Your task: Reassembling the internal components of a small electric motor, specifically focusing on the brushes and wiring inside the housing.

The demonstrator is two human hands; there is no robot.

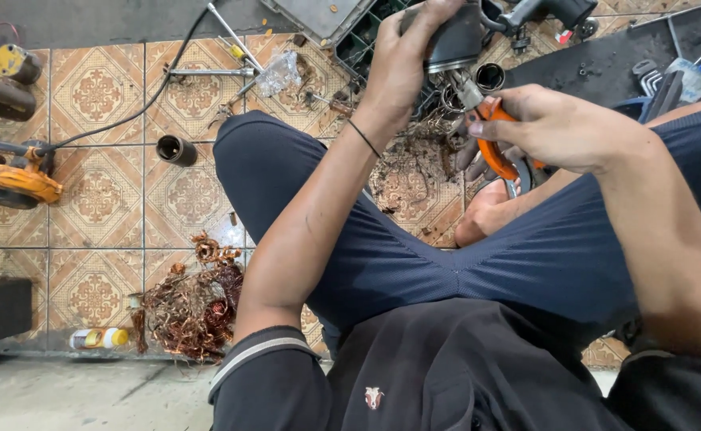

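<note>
I sit on a tiled floor with my legs crossed. My left hand [402, 60] grips a dark metal cylinder [456, 40], a motor part, and holds it up above my knees. My right hand [550, 128] is closed around orange-handled cutters [494, 148], whose metal jaws [469, 92] point up at the cylinder's lower end. Copper wire scraps [414, 160] lie on the tiles just below both hands.
A heap of tangled copper wire [195, 307] lies by my left knee. An orange power tool [7, 175], dark metal cylinders [176, 150], a socket wrench [207, 72] and a black cable are on the tiles at left. Hex keys and small parts sit on a black mat [606, 60] at upper right.
</note>
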